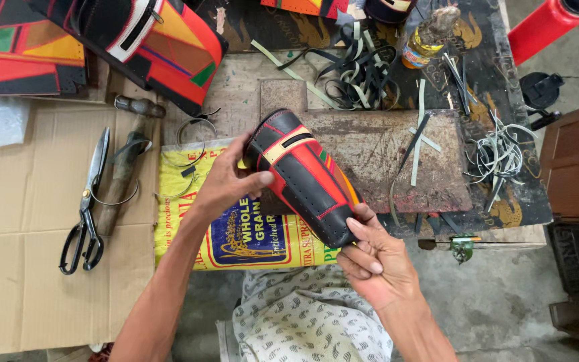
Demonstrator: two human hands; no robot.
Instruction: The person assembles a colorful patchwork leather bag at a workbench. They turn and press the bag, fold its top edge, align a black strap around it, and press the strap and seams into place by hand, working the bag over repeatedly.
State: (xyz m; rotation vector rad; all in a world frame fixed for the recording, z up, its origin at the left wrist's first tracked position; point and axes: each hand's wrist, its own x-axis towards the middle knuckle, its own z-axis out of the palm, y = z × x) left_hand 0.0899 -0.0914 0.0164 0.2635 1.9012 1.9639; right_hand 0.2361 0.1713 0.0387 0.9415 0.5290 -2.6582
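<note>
Both hands grip the leather piece [306, 177], a black, red and yellow tapered shell held tilted above the worn metal plate [397, 154]. Left hand [226, 181] clasps its upper end, thumb pressed on the side; right hand [373, 258] pinches the lower end (fingers curled underneath). Below lies a yellow grain sack [182, 194]. Left of that, on cardboard [21, 268], rest black-handled scissors [87, 208]. Leather strips [356, 70] pile up behind.

1 pair of black-handled scissors [87, 208] is laid on flattened cardboard [28, 281], beside a yellow and blue printed sack [236, 234]. Cut strips [356, 67] are heaped near a bottle [427, 37], and a worn metal plate [383, 154] is noted on the bench.
</note>
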